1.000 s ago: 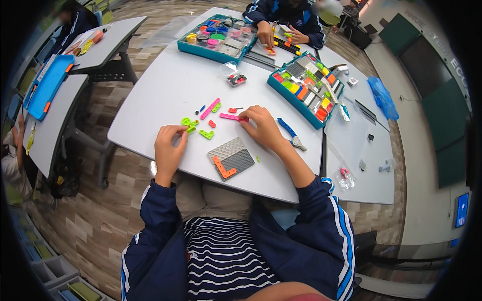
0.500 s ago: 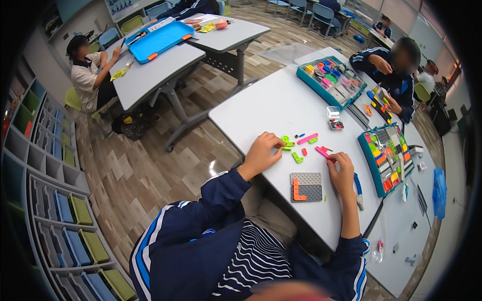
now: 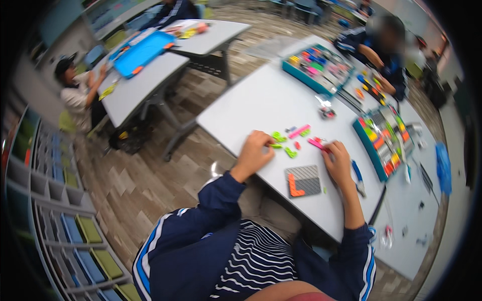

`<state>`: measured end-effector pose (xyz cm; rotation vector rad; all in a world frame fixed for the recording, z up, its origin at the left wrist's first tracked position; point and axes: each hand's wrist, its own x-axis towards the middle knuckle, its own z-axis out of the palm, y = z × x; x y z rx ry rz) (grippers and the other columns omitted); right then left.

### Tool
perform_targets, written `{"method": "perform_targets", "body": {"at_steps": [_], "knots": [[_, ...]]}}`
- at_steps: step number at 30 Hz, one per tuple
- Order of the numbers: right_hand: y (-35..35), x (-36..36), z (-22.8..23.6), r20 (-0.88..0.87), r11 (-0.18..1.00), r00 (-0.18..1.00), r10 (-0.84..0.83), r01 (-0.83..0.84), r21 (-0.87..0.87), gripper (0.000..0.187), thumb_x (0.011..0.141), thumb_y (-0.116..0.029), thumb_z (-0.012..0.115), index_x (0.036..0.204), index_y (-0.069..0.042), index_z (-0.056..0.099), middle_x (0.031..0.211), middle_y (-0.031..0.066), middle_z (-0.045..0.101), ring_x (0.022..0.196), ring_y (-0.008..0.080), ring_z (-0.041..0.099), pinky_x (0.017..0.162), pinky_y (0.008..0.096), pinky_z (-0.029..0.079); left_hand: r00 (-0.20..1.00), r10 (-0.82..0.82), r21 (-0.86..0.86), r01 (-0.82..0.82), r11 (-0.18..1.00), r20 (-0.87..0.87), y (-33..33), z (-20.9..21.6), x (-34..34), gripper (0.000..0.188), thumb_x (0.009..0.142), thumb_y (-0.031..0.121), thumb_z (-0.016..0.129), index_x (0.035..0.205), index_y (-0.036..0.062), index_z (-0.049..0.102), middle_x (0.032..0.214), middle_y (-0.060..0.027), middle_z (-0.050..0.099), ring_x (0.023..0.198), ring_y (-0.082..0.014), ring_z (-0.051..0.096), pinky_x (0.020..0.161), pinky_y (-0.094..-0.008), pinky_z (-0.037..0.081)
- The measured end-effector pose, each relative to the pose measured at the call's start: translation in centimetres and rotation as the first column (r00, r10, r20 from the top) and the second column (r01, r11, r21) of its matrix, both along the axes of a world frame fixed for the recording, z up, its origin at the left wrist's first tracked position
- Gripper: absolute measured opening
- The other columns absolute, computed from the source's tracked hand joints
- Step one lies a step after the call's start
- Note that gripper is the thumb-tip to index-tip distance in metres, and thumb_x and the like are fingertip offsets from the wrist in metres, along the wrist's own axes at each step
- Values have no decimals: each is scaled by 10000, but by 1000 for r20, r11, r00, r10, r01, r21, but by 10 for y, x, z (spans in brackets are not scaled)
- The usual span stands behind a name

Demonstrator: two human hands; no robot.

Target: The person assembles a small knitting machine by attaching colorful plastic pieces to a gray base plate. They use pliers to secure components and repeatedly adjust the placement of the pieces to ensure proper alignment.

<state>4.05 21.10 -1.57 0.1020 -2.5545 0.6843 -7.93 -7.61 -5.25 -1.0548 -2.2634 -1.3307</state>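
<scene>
At the near edge of the white table, my left hand has its thumb and fingers closed on the end of a small lime-green building piece. My right hand pinches the end of a pink beam lying low over the tabletop. Between the hands are a lime-green angled piece, a small red piece and a longer pink beam. Closer to me lies a grey baseplate with an orange L-shaped piece on it. Blur hides fine detail.
Blue-handled pliers lie right of my right hand. Two teal boxes of building parts, one nearer and one farther, stand beyond. Across the table a co-worker handles parts. A blue plastic bag hangs at the right edge.
The whole view has shifted and blurred as my head moved. Both hands stay at the same pieces, with little visible motion against the table.
</scene>
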Motion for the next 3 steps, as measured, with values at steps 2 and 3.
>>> {"method": "perform_targets", "body": {"at_steps": [2, 3], "knots": [[6, -2, -5, 22, 1000, 1000, -1, 1, 12, 84, 847, -24, 719, 915, -29, 671, 914, 128, 637, 914, 323, 619, 817, 429, 505, 999, 9, -5, -9, 1000, 38, 1, -2, 0, 179, 744, -4, 693, 919, 32, 684, 908, -113, 651, 889, -274, 627, 832, -385, 519], [7, -3, -9, 26, 1000, 1000, -5, 5, -3, 81, 860, -33, 712, 931, -35, 675, 917, 131, 637, 930, 330, 619, 828, 430, 507, 998, -2, 12, 2, 1000, 57, 1, -2, 0, 189, 745, 0, 695, 929, 43, 689, 921, -117, 654, 892, -273, 630, 846, -395, 520]]}}
